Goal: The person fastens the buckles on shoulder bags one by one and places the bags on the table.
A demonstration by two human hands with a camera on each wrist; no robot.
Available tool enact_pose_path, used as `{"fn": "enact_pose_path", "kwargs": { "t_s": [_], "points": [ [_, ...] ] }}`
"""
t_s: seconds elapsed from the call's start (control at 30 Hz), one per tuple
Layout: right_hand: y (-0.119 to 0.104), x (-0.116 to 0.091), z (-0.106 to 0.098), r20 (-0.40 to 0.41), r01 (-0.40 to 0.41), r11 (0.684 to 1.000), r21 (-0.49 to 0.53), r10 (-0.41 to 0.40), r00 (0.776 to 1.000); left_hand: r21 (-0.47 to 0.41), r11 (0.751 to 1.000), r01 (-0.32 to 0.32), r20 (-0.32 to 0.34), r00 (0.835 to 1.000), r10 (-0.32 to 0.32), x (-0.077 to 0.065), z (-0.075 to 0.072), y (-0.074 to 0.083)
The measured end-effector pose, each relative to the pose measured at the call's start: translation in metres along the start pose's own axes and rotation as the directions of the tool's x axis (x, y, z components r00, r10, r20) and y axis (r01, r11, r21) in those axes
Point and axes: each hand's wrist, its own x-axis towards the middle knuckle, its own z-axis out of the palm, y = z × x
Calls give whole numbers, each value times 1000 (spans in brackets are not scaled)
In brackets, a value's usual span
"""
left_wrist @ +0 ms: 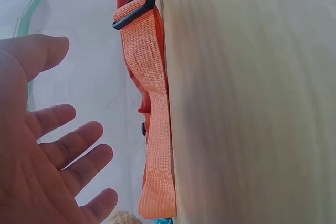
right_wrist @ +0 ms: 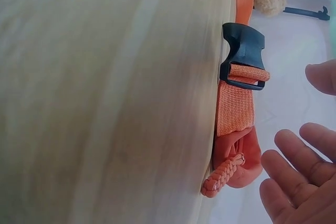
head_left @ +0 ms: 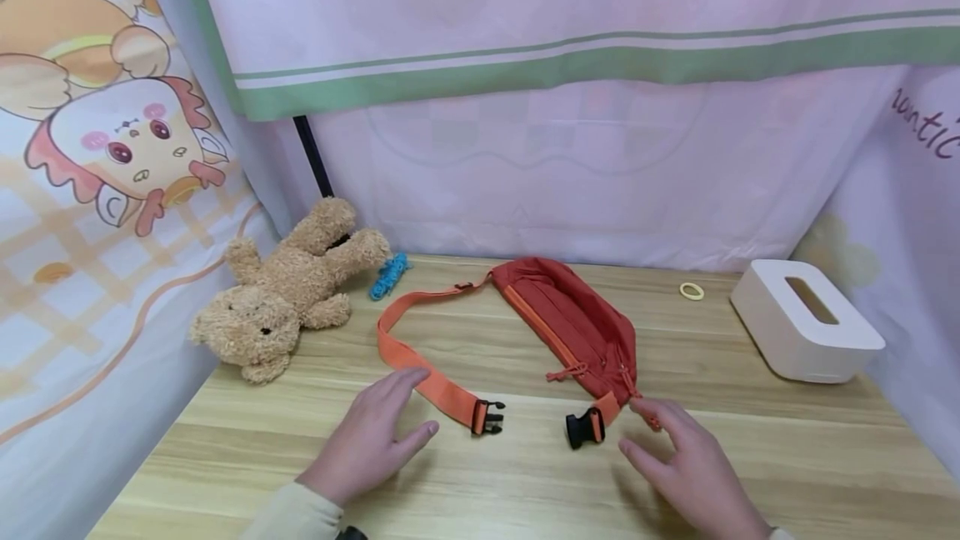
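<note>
A red waist bag lies on the wooden table, its orange strap curving out to the left. The strap ends in a black prong buckle half; the black socket half is on the bag's short right end, a gap apart from it. My left hand hovers beside the strap, fingers spread and holding nothing. Near the socket half and the bag's braided zipper pull, my right hand is held with fingers apart, also with nothing in it.
On the left a brown teddy bear lies on its back beside a blue bundle of cord. A pale yellow ring and a white tissue box are at the back right. Printed curtains hang behind the table.
</note>
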Motion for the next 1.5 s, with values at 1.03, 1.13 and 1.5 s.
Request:
{"fn": "enact_pose_path", "kwargs": {
  "t_s": [1.03, 1.13, 1.5],
  "points": [
    [1, 9, 9, 66, -80, 994, 79, 75, 995, -207, 972, 109, 124, 989, -85, 13, 14, 8],
    [2, 9, 10, 64, -83, 993, 87, 77, 995, -217, 970, 114, 136, 987, -85, 14, 16, 8],
    [-1, 12, 15, 72, -67, 996, 62, 62, 995, -222, 968, 117, 166, 983, -81, 17, 23, 7]
  ]
}}
